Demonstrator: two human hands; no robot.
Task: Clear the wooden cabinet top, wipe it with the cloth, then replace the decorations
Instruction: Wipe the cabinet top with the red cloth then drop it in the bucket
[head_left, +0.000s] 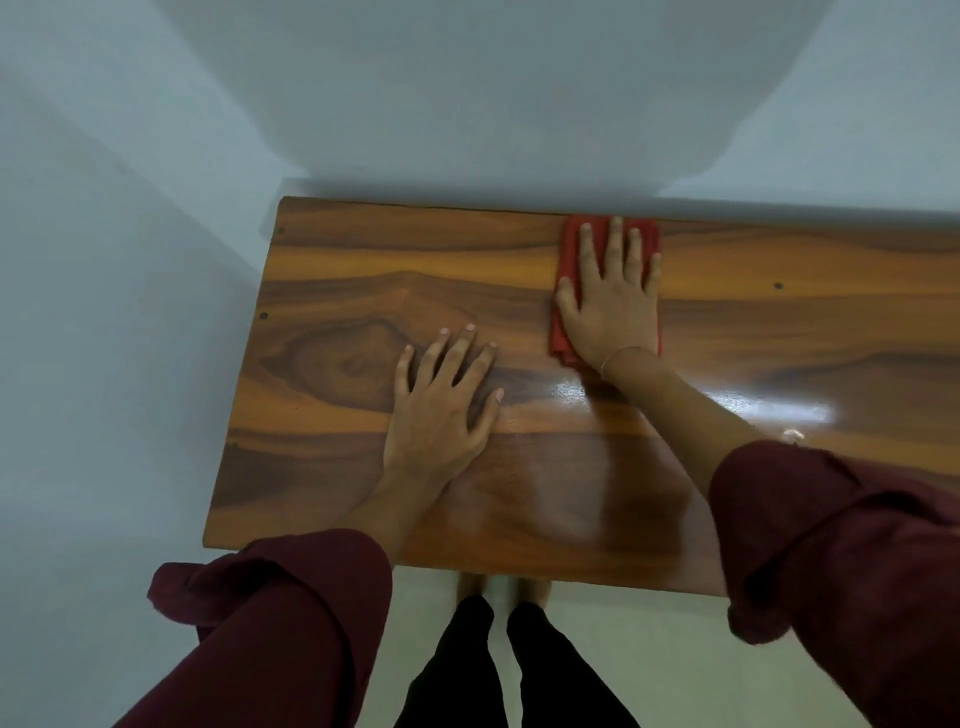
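The glossy wooden cabinet top (332, 291) fills the middle of the view, with nothing standing on it. A folded red cloth (570, 249) lies near its back edge, right of centre. My right hand (610, 306) presses flat on the cloth, fingers spread toward the wall. My left hand (441, 405) rests flat on the bare wood at centre, fingers apart and holding nothing. No decorations are in view.
A pale wall (467, 104) runs along the cabinet's back edge and a side wall (104, 312) stands at the left. Pale floor (597, 613) and my bare feet show below the front edge. The top continues past the right frame edge.
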